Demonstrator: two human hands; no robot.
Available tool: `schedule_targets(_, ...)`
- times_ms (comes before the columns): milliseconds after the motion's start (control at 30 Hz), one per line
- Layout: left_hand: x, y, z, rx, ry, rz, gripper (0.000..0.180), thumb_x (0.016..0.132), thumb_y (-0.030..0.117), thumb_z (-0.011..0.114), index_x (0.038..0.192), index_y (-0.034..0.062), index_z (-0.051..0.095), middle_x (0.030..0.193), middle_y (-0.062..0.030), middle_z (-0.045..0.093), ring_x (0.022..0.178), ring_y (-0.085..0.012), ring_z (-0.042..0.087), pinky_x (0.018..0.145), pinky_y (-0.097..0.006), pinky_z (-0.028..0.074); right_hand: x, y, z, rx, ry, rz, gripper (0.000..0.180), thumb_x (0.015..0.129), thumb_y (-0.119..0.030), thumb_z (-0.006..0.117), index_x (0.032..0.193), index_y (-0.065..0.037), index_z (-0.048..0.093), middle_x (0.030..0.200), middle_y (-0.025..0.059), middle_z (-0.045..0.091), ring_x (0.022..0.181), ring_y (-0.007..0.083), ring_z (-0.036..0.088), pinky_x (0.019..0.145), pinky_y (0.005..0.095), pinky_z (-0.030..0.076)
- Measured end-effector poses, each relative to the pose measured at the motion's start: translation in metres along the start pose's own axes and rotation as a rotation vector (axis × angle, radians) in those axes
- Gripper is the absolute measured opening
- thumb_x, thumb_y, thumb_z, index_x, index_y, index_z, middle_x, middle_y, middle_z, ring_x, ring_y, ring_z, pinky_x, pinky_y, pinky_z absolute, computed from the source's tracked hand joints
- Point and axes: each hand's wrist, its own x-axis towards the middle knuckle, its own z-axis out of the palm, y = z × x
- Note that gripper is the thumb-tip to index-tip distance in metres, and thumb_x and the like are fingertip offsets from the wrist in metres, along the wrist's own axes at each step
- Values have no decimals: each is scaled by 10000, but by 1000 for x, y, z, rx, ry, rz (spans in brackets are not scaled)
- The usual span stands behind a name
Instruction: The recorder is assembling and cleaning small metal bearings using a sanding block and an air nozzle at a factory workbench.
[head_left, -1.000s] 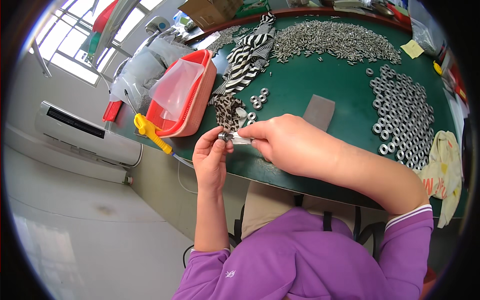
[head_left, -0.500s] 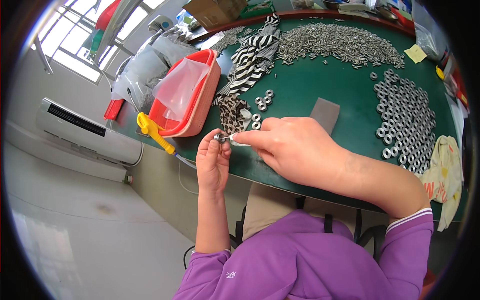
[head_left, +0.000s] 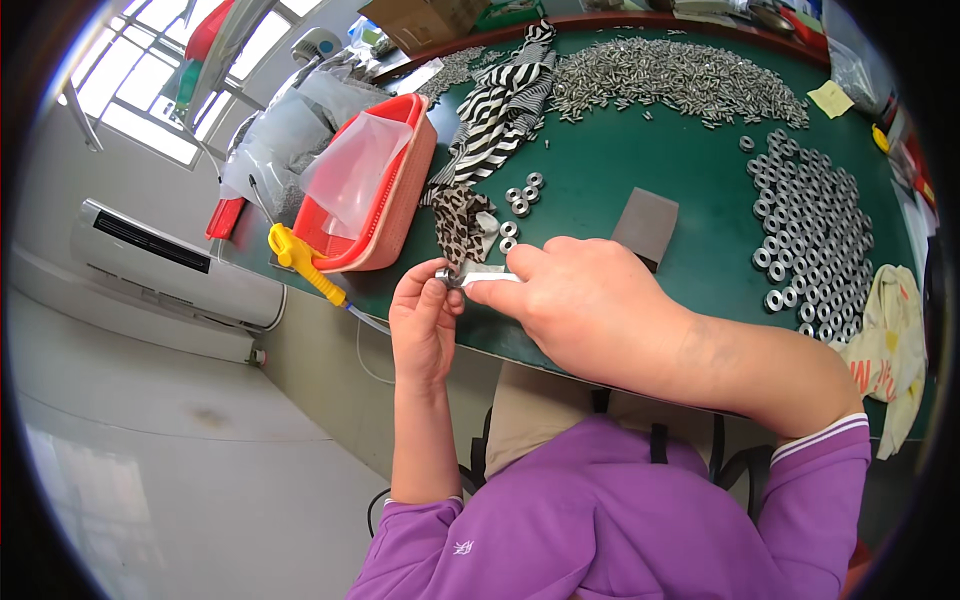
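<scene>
The thumb and forefinger of the left hand (head_left: 421, 318) pinch a ring (head_left: 442, 275), held up near the front edge of the table (head_left: 590, 165). The right hand (head_left: 592, 295) has its fingers closed around a white tool (head_left: 488, 279), with its end at the ring; I cannot tell if it goes inside the hole. The step in hand seems to be working this tool on the ring. The next move, I judge, calls for a steady pinch and small motion of the right fingers.

Just beyond the hands lies a leopard cloth (head_left: 462, 222), close enough to get in the way. Near it are a few loose rings (head_left: 520, 207), then a grey block (head_left: 645, 228). Further out, to the left, are an air gun (head_left: 297, 255) and a red basket (head_left: 408, 195); at the far side, a striped cloth (head_left: 497, 115) and a pile of pins (head_left: 670, 82); to the right, many rings (head_left: 790, 243).
</scene>
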Motion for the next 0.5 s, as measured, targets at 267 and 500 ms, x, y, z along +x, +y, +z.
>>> schedule_targets(267, 4, 2, 2, 11, -20, -85, 250, 878, 148, 590, 1056, -22, 550, 836, -46, 575, 691, -103, 527, 608, -213, 438, 1, 1, 0, -155, 28, -46, 263, 720, -94, 558, 977, -123, 611, 752, 25, 543, 693, 204, 566, 579, 338, 469)
schedule_targets(500, 5, 2, 0, -13, -42, -129, 245, 875, 149, 594, 1049, -20, 559, 851, -52, 582, 697, -109, 533, 617, -213, 444, 1, -1, 0, -135, 11, -37, 235, 724, -109, 576, 955, -118, 621, 743, 40, 546, 688, 217, 576, 575, 351, 477)
